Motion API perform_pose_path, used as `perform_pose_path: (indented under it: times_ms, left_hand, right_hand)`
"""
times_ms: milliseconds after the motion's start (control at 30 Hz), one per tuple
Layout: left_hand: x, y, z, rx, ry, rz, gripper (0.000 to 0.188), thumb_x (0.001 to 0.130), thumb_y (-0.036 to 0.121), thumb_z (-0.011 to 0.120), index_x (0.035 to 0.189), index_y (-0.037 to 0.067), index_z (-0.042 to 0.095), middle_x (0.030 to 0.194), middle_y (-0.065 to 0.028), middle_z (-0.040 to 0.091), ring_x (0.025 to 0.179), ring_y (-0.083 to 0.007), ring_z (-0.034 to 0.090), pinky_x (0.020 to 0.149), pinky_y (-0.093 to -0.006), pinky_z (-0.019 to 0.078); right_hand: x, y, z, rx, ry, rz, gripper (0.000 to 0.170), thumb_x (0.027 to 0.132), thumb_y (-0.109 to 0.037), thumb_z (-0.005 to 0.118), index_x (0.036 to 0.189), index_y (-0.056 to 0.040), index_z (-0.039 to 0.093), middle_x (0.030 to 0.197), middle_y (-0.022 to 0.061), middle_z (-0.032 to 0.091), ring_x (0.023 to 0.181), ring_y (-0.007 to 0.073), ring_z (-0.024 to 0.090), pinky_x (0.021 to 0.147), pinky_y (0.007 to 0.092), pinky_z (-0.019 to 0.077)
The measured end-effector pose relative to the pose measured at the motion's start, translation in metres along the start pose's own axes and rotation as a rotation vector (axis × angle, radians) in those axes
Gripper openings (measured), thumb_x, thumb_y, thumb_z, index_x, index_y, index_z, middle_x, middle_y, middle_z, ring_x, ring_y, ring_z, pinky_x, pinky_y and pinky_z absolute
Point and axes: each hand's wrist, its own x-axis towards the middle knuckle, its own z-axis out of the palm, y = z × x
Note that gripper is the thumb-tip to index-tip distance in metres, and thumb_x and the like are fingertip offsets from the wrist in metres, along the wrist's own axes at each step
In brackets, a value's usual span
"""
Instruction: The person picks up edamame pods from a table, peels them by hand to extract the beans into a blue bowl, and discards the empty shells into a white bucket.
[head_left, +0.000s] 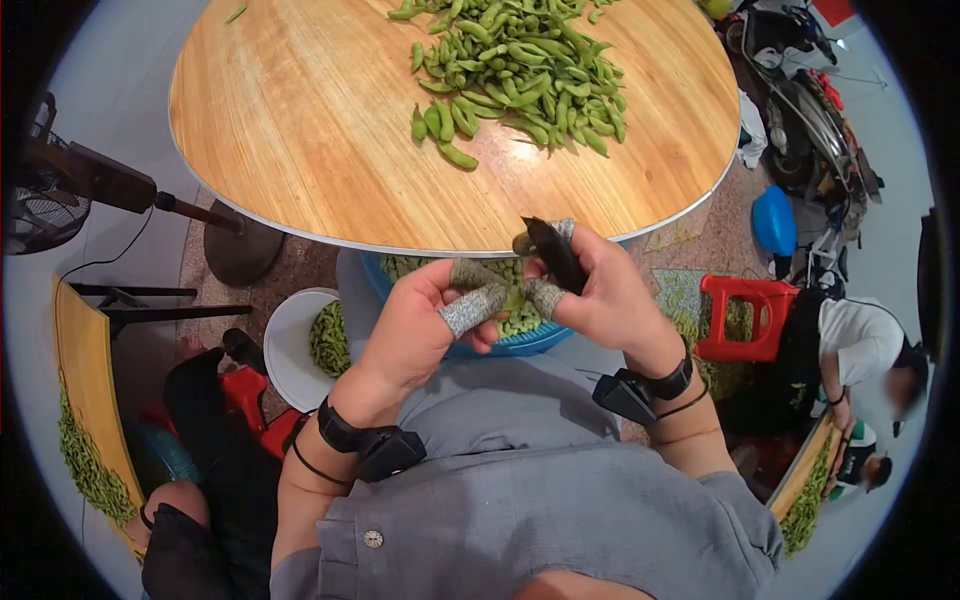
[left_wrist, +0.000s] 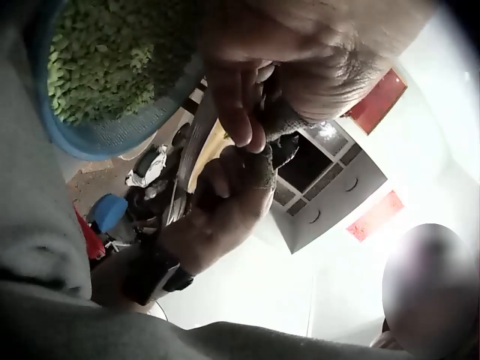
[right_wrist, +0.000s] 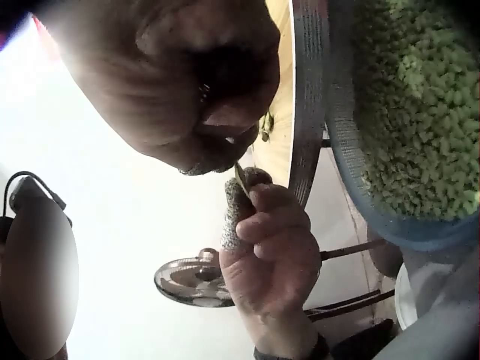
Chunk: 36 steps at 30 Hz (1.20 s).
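Wooden table (head_left: 300,120) in front. Blue basin (head_left: 548,343) of shelled beans (right_wrist: 420,127) by its near edge, below the hands. Edamame pile (head_left: 535,80) on tabletop. Right hand (head_left: 608,290), fingers curled, and left hand (head_left: 415,318), wrapped fingertips nearly together, close beside each other. Right grips dark tool (head_left: 558,258), type unclear. Left pinches single green pod (right_wrist: 241,177), between the hands.
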Motion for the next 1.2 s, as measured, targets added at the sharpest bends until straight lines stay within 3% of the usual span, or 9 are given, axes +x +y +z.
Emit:
perform_pose_path:
  times_ms: [267, 500, 733, 833, 900, 933, 1000, 1100, 1200]
  left_hand:
    - [-0.014, -0.007, -0.003, 0.052, 0.115, 0.158, 0.024, 0.087, 0.005, 0.062, 0.111, 0.0, 0.057, 0.093, -0.0098, 0.066, 0.073, -0.0136, 0.064, 0.063, -0.0246, 0.0538]
    - [-0.004, -0.021, 0.009, 0.189, 0.235, 0.37, 0.028, 0.087, 0.003, 0.061, 0.114, 0.0, 0.054, 0.093, -0.0081, 0.065, 0.079, -0.0123, 0.064, 0.067, -0.0238, 0.0524]
    - [0.0, -0.02, 0.007, 0.453, 0.079, 0.188, 0.019, 0.087, 0.0, 0.058, 0.106, -0.002, 0.058, 0.088, -0.0016, 0.06, 0.081, -0.0061, 0.056, 0.07, -0.0206, 0.0474]
    - [0.0, -0.017, 0.011, 0.448, 0.126, 0.197, 0.017, 0.087, 0.0, 0.057, 0.103, -0.002, 0.06, 0.083, 0.0007, 0.056, 0.078, -0.0044, 0.05, 0.067, -0.021, 0.0449]
    - [0.001, -0.02, 0.012, 0.574, 0.178, 0.331, 0.016, 0.081, -0.002, 0.058, 0.098, -0.001, 0.06, 0.079, -0.0037, 0.057, 0.072, -0.0123, 0.055, 0.064, -0.0266, 0.0459]
    - [0.001, -0.019, 0.012, 0.576, 0.179, 0.33, 0.016, 0.081, -0.002, 0.058, 0.098, -0.001, 0.06, 0.079, -0.0037, 0.057, 0.072, -0.0123, 0.055, 0.064, -0.0266, 0.0459]
    - [0.001, -0.014, 0.011, 1.267, 0.212, 0.667, 0.014, 0.075, -0.003, 0.059, 0.089, -0.001, 0.058, 0.078, -0.0115, 0.056, 0.071, -0.028, 0.057, 0.063, -0.033, 0.0466]
    - [0.001, -0.014, 0.015, 1.45, 0.227, 0.827, 0.015, 0.069, -0.001, 0.062, 0.082, 0.0, 0.054, 0.079, -0.0172, 0.054, 0.073, -0.0391, 0.053, 0.062, -0.0366, 0.0466]
    - [0.002, -0.013, 0.013, 1.443, 0.181, 0.843, 0.009, 0.078, 0.0, 0.06, 0.087, 0.001, 0.058, 0.074, -0.0127, 0.057, 0.064, -0.0303, 0.054, 0.059, -0.0344, 0.0453]
  right_hand:
    - [0.009, 0.025, 0.012, 0.103, 0.03, -0.252, 0.038, 0.084, -0.006, 0.055, 0.121, -0.0002, 0.05, 0.092, 0.0083, 0.061, 0.082, 0.0133, 0.058, 0.073, 0.0277, 0.0488]
    - [-0.009, 0.026, 0.011, 0.047, -0.162, 0.007, 0.038, 0.078, -0.003, 0.049, 0.115, 0.0009, 0.052, 0.084, 0.0131, 0.061, 0.076, 0.017, 0.059, 0.071, 0.0311, 0.0487]
    - [-0.014, 0.038, 0.01, 0.083, -0.126, -0.101, 0.041, 0.079, -0.003, 0.048, 0.119, -0.0024, 0.052, 0.084, 0.0128, 0.06, 0.076, 0.0181, 0.058, 0.072, 0.0306, 0.0477]
    - [-0.014, 0.031, 0.006, 0.124, -0.2, -0.076, 0.043, 0.088, -0.002, 0.048, 0.132, -0.0034, 0.046, 0.088, -0.0021, 0.056, 0.072, 0.0052, 0.05, 0.063, 0.0228, 0.0445]
    - [-0.014, 0.03, 0.005, 0.153, -0.22, -0.013, 0.045, 0.082, -0.002, 0.048, 0.127, -0.0041, 0.048, 0.088, 0.0063, 0.06, 0.075, 0.0129, 0.054, 0.069, 0.0287, 0.0472]
    - [-0.013, 0.028, 0.005, 0.154, -0.221, -0.014, 0.045, 0.082, -0.002, 0.048, 0.127, -0.0041, 0.048, 0.088, 0.0063, 0.06, 0.075, 0.0129, 0.054, 0.069, 0.0287, 0.0472]
    - [-0.011, 0.025, 0.005, 0.293, -0.241, 0.068, 0.045, 0.084, -0.001, 0.046, 0.128, -0.0059, 0.048, 0.087, 0.0017, 0.058, 0.072, 0.0091, 0.051, 0.065, 0.0257, 0.0455]
    - [-0.009, 0.037, 0.01, 0.482, -0.258, 0.135, 0.04, 0.088, -0.002, 0.044, 0.127, -0.009, 0.05, 0.082, -0.0016, 0.054, 0.066, 0.0048, 0.045, 0.057, 0.0211, 0.0402]
    - [-0.01, 0.03, 0.007, 0.703, -0.313, 0.297, 0.036, 0.092, -0.004, 0.043, 0.127, -0.0118, 0.05, 0.076, -0.0023, 0.051, 0.059, 0.0023, 0.038, 0.048, 0.018, 0.031]
